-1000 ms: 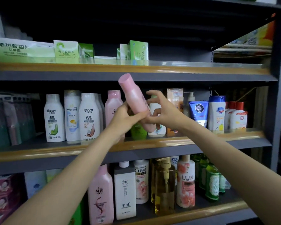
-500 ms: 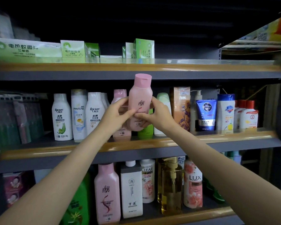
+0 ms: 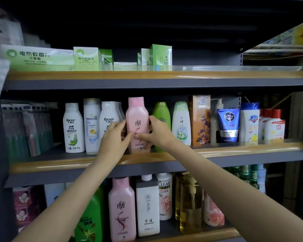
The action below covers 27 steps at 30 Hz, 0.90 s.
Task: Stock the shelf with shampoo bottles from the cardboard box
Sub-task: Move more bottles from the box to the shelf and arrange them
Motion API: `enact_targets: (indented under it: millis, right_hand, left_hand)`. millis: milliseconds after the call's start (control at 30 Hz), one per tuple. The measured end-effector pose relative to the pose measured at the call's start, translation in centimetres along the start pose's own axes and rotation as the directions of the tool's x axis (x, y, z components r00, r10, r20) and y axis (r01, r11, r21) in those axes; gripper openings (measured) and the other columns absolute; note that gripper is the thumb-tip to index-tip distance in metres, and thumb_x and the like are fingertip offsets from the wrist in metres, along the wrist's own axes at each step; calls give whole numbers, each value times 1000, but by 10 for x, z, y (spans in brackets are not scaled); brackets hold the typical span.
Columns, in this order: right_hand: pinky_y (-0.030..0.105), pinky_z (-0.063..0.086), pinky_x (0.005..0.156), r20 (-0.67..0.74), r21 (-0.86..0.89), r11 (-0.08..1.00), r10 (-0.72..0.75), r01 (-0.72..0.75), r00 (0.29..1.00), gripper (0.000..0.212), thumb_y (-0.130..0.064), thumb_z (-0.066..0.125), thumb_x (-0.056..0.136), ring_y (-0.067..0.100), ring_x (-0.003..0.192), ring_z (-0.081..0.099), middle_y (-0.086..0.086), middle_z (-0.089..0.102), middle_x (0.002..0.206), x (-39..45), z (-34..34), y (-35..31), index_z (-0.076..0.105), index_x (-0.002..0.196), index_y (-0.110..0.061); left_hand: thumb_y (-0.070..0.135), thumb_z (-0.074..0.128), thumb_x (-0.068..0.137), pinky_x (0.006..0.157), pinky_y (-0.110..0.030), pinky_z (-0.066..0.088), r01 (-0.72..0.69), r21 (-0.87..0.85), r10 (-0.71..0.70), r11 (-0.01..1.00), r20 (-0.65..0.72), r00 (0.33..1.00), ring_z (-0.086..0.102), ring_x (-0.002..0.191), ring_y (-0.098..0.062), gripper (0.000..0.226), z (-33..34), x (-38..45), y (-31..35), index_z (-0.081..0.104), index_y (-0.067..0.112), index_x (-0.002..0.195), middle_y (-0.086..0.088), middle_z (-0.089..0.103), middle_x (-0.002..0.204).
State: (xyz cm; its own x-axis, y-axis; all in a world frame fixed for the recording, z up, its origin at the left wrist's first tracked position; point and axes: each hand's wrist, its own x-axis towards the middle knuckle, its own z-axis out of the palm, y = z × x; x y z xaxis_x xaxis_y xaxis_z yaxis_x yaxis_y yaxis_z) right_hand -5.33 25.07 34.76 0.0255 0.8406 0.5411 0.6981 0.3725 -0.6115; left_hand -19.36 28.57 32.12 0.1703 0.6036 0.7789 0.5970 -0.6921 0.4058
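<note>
A pink shampoo bottle (image 3: 137, 119) stands upright on the middle shelf (image 3: 234, 151), between a white Raclen bottle (image 3: 108, 119) and a green bottle (image 3: 162, 114). My left hand (image 3: 115, 137) grips its left side, with the thumb across the lower front. My right hand (image 3: 158, 133) grips its right side, thumb on the label. The bottle's base is at the shelf board, partly hidden by my fingers. The cardboard box is out of view.
The middle shelf also holds a Pantene bottle (image 3: 92, 124), a pale green bottle (image 3: 181, 123), an orange carton (image 3: 199, 119) and a Nivea tube (image 3: 228, 125). Green boxes (image 3: 86, 55) line the top shelf. Below stand another pink bottle (image 3: 122, 208) and a white bottle (image 3: 147, 205).
The pink bottle went from tilted in the air to upright, then down and back into the gap on the middle shelf. Both hands followed it while holding it.
</note>
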Motion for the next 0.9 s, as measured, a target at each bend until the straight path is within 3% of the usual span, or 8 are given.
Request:
enact_targets:
  millis: [133, 300, 433, 567, 700, 733, 833, 900]
  right_hand:
    - [43, 50, 83, -67, -121, 992, 33, -41, 997, 47, -26, 74, 77, 38, 95, 65, 21, 64, 109, 0, 11, 0, 49, 106, 1]
    - [26, 41, 72, -102, -134, 980, 132, -145, 986, 41, -27, 74, 77, 30, 101, 61, 16, 65, 109, -8, 17, 7, 54, 102, -2]
    - [33, 50, 79, -89, -100, 981, 156, -165, 984, 36, -23, 77, 75, 32, 99, 64, 18, 66, 106, -3, 21, 3, 46, 89, -10]
    - [45, 53, 84, -70, -18, 980, 194, -196, 978, 40, -18, 78, 73, 37, 96, 65, 21, 68, 103, -4, 21, 2, 53, 99, -1]
    - [17, 53, 71, -159, 29, 994, 112, -109, 981, 41, -10, 67, 83, 31, 96, 65, 12, 63, 106, -25, 0, 2, 51, 119, 1]
    - [19, 50, 75, -207, -18, 998, 53, -58, 977, 38, -8, 64, 84, 31, 97, 65, 12, 64, 107, -33, -10, 4, 53, 119, 0]
    - [33, 52, 75, -190, -94, 995, -31, 13, 981, 21, -4, 62, 81, 21, 76, 67, 16, 70, 95, -71, -36, 30, 63, 101, -1]
    - [16, 49, 60, -99, -177, 984, 4, -22, 995, 14, -2, 61, 80, -4, 53, 59, 13, 71, 82, -106, -54, 60, 66, 92, -2]
  left_hand:
    - [25, 50, 91, 86, -42, 50, 16, 76, -21, 997, 69, 997, 61, 101, -30, 34, 4, -5, 5, 47, 10, 122, -13, 65, 112]
    - [22, 51, 90, 86, -46, 48, 34, 136, -54, 990, 149, 987, 60, 101, -35, 39, 9, -8, 7, 41, 8, 125, -16, 63, 113]
    - [16, 50, 90, 84, -45, 48, 75, 149, -98, 986, 153, 983, 58, 100, -36, 33, 8, -9, 6, 42, 7, 120, -17, 63, 110]
    - [13, 53, 88, 95, -42, 41, 69, 137, -87, 988, 130, 988, 47, 120, -33, 52, 6, -16, 11, 32, 8, 135, -15, 48, 131]
    - [1, 52, 80, 101, -34, 33, -111, 126, 130, 986, -160, 978, 41, 121, -31, 50, -1, -36, 31, 42, 4, 129, -16, 43, 129]
    - [-1, 51, 78, 100, -33, 34, -173, 101, 189, 980, -172, 967, 44, 118, -30, 47, 2, -42, 38, 45, 3, 125, -16, 46, 124]
    - [3, 43, 73, 95, -32, 35, -330, 32, 331, 944, -43, 943, 45, 109, -26, 43, 29, -66, 63, 50, 2, 116, -17, 50, 117]
    - [9, 41, 73, 92, -29, 33, -386, -50, 389, 921, 70, 918, 43, 106, -24, 43, 62, -88, 82, 51, 2, 114, -17, 52, 114]
